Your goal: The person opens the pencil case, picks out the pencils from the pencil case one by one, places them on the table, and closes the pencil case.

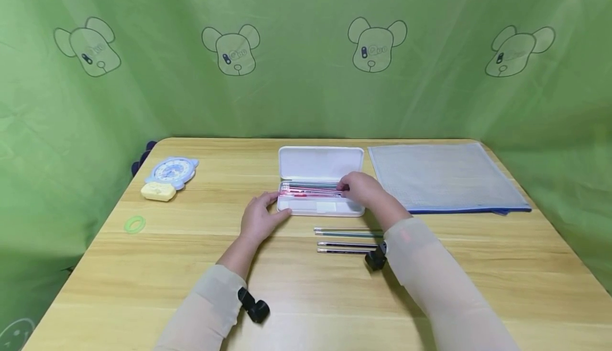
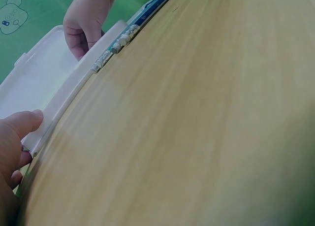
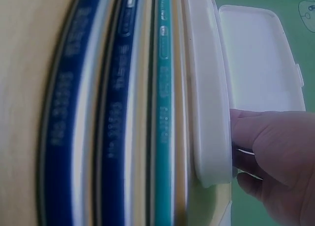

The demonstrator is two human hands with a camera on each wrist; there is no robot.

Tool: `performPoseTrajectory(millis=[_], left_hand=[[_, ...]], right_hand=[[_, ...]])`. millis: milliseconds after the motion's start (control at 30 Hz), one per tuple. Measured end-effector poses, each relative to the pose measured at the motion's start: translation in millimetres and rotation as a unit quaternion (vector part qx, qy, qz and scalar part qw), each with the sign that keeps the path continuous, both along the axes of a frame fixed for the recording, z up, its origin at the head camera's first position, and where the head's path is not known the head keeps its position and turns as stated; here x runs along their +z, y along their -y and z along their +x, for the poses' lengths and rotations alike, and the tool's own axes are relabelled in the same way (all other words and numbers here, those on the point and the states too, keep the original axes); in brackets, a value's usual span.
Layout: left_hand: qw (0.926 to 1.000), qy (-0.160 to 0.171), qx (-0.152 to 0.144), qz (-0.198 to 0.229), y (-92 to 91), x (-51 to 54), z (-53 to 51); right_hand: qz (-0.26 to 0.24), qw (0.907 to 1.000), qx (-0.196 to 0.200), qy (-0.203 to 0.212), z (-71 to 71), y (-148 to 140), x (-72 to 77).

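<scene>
An open white pencil case (image 1: 321, 214) lies on the table, its lid (image 1: 321, 163) tipped back. Inside it, a bundle of red, green and dark pencils (image 1: 306, 189) lies lengthwise. My left hand (image 1: 258, 217) grips the case's left end, thumb on the front edge and fingers round the corner. From the right end, my right hand (image 1: 365, 190) reaches in with bent fingers over the pencils' right ends. Its fingertips are hidden by the case wall in the right wrist view, so a pinch cannot be made out. Several more pencils (image 1: 346, 244) lie in front of the case.
A mesh zip pouch (image 1: 444, 178) with a blue edge lies at the back right. On the left are a light-blue toy clock (image 1: 173, 169), a pale yellow eraser-like block (image 1: 158, 191) and a green ring (image 1: 135, 224). A green curtain (image 1: 306, 101) hangs behind the table.
</scene>
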State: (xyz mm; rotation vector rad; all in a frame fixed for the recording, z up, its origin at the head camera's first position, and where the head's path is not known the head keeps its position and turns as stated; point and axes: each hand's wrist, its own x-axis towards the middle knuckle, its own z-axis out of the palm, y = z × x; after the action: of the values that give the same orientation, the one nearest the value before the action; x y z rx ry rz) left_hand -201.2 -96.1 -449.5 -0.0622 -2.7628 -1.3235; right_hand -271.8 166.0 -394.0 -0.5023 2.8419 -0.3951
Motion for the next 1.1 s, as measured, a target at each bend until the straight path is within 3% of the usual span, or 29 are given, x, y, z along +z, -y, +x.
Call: performPoseTrajectory(millis=[300, 700, 900, 1100], left_hand=[[1.0000, -0.003, 0.003, -0.001, 0.8, -1.9, -0.4], [1.0000, 0.003, 0.004, -0.001, -0.1, -0.2, 0.2], [1.0000, 0.003, 0.004, 0.000, 0.2, 0.4, 0.3], [1.0000, 0.000, 0.002, -0.003, -0.2, 1.2, 1.4]], right_hand=[[-0.058, 0.9980, -0.021, 0.012, -0.2, -5, -3.2], [-0.098, 0.9949, -0.024, 0.009, 5.5, -21, 6.7], [-0.111, 0.9933, -0.030, -0.004, 13.6, -30, 11.9], [-0.130, 0.9911, -0.022, -0.023, 30.8, -43, 16.0]])
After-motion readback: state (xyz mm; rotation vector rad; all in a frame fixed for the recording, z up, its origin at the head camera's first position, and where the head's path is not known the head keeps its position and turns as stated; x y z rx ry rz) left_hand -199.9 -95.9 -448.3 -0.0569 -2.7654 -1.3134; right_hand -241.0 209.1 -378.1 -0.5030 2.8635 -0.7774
